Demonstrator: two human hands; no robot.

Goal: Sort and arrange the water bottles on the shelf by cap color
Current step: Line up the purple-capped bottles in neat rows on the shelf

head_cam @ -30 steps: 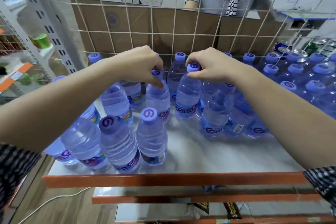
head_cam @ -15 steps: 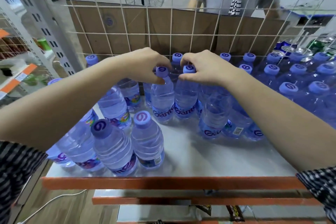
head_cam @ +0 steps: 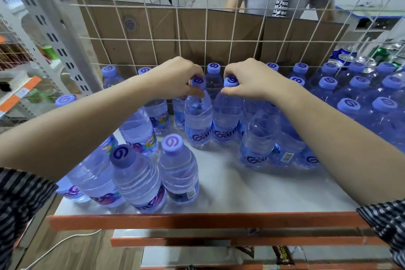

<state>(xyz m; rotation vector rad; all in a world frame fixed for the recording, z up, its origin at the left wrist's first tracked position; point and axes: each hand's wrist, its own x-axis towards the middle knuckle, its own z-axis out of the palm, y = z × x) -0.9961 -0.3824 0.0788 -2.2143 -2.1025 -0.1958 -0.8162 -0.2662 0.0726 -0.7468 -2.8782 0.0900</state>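
At the middle of the shelf (head_cam: 252, 190), both hands grip upright bottles by the cap: left hand (head_cam: 175, 79) pinching the left bottle (head_cam: 198, 123), right hand (head_cam: 247, 79) the right bottle (head_cam: 225, 120). Touching side by side, long axes vertical, they stand between the left cluster and the right-hand rows.

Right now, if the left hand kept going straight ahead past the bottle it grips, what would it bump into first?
Probably the clear plastic water bottle with a lilac cap standing just behind the left hand; past it is the white wire grid. Depth is hard to judge.
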